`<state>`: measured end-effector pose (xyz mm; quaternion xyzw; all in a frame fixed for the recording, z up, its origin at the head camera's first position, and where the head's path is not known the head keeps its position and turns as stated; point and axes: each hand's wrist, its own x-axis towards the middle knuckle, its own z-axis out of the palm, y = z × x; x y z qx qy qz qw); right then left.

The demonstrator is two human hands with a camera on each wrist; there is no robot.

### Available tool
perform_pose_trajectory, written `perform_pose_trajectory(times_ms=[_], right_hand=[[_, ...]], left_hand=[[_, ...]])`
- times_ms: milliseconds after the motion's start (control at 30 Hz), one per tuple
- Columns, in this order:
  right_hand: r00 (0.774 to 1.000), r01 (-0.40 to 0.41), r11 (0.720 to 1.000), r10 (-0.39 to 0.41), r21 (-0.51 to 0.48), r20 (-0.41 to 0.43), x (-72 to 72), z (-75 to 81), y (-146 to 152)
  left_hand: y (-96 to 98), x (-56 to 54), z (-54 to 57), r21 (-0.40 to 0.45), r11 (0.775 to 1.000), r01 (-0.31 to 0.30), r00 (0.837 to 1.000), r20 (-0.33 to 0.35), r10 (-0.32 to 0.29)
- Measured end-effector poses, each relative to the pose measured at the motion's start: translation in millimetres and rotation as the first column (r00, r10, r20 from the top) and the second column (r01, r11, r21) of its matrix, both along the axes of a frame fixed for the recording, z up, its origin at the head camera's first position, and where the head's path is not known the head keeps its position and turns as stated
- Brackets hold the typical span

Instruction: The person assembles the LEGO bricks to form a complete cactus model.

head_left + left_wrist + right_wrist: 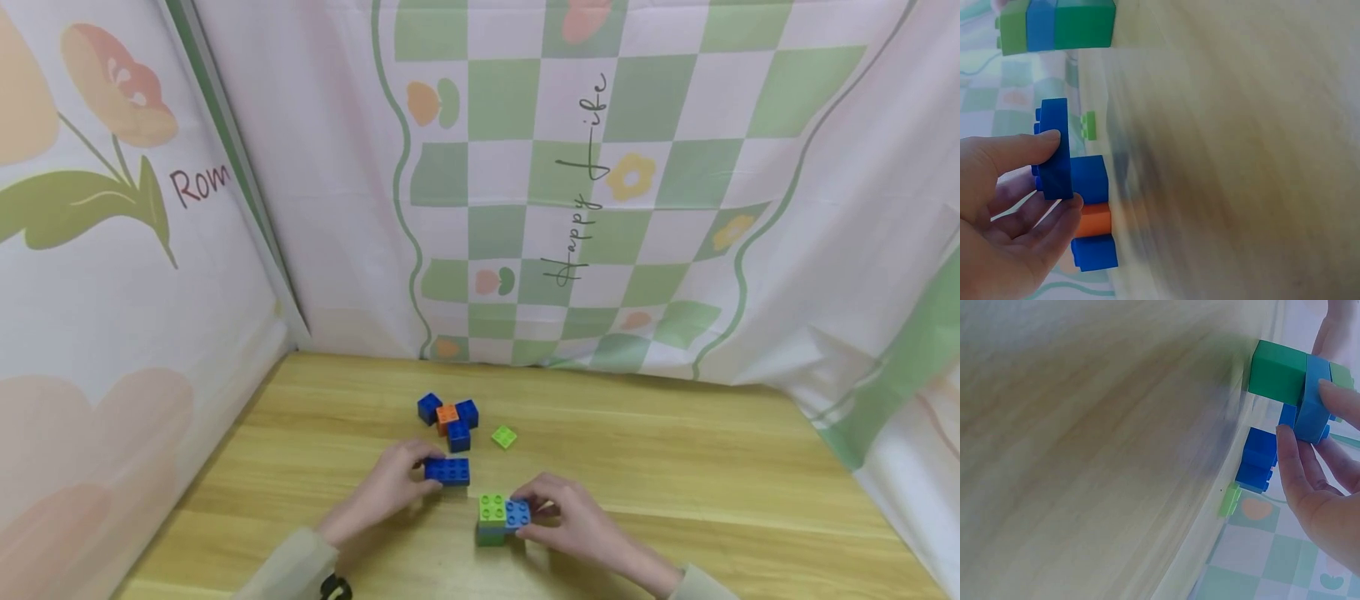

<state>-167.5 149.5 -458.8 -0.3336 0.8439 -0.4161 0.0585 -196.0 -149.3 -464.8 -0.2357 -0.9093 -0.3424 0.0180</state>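
Observation:
My left hand (390, 479) pinches a long dark blue toy brick (447, 472) by its left end, thumb on the near side. In the left wrist view this blue brick (1055, 156) shows its studs toward the palm. My right hand (573, 515) grips the right end of a light blue brick (517, 514) between thumb and fingers. A lime brick (492, 507) sits on that brick's left part, and a green brick (491, 538) is beneath it. The right wrist view shows the green brick (1279, 372) joined under the light blue one, which overhangs to one side.
Beyond the left hand, an orange brick (447, 415) stands among dark blue bricks (459, 437) on the wooden table (337, 392). A thin lime piece (505, 437) lies to their right. Printed cloth (502, 167) hangs along the table's back edge and at the sides.

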Motion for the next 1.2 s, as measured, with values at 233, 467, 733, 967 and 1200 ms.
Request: perform_pose_trajectory(times_ms=[233, 467, 733, 967, 1200], right_hand=[[1.000, 0.003, 1.000, -0.003, 0.003, -0.001, 0.4, 1.4, -0.5], [1.000, 0.008, 1.000, -0.008, 0.013, 0.012, -0.1, 2.8, -0.2], [1.000, 0.005, 1.000, -0.005, 0.008, 0.014, 0.0, 2.2, 0.0], [1.000, 0.005, 1.000, -0.005, 0.003, 0.011, 0.6, 2.0, -0.1], [1.000, -0.003, 1.000, 0.003, 0.007, -0.003, 1.4, 2.3, 0.1]], left_hand=[[3.9, 4.9, 8.0, 0.018, 1.000, 0.002, 1.000, -0.010, -0.001], [6.5, 7.5, 13.9, 0.034, 0.999, 0.000, 1.000, 0.000, 0.000], [8.9, 11.5, 20.3, 0.051, 0.999, -0.002, 1.000, -0.019, 0.003], [8.0, 15.8, 25.8, 0.050, 0.999, 0.001, 1.000, -0.015, 0.000], [9.5, 21.2, 31.0, 0.048, 0.998, 0.040, 0.999, -0.038, -0.039]])
